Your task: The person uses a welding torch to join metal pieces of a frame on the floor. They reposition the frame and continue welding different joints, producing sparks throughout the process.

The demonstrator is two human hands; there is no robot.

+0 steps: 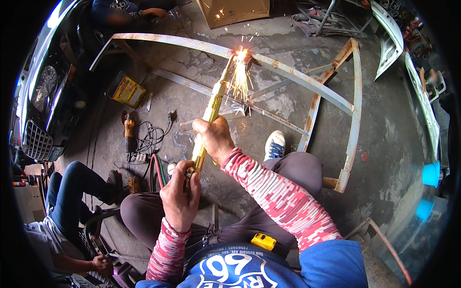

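A brass cutting torch point(214, 103) slants up and away from me, its tip at the far rail of a rusty metal frame point(307, 86). Bright sparks point(240, 79) pour down from the spot where tip and rail meet. My right hand point(215, 138) is wrapped round the middle of the torch body. Closer to me, my left hand point(180, 198) grips the torch's rear end by the valves, fingers closed. Red and green hoses point(157, 170) show left of that rear end. Both forearms wear red-and-white patterned sleeves.
An orange angle grinder point(128, 132) and tangled black cable point(152, 138) lie on the floor at left, near a yellow can point(128, 91). A car front point(43, 110) stands far left. One seated person point(72, 192) is close at left, another point(120, 12) at far left. A cardboard sheet point(233, 12) stands beyond the sparks.
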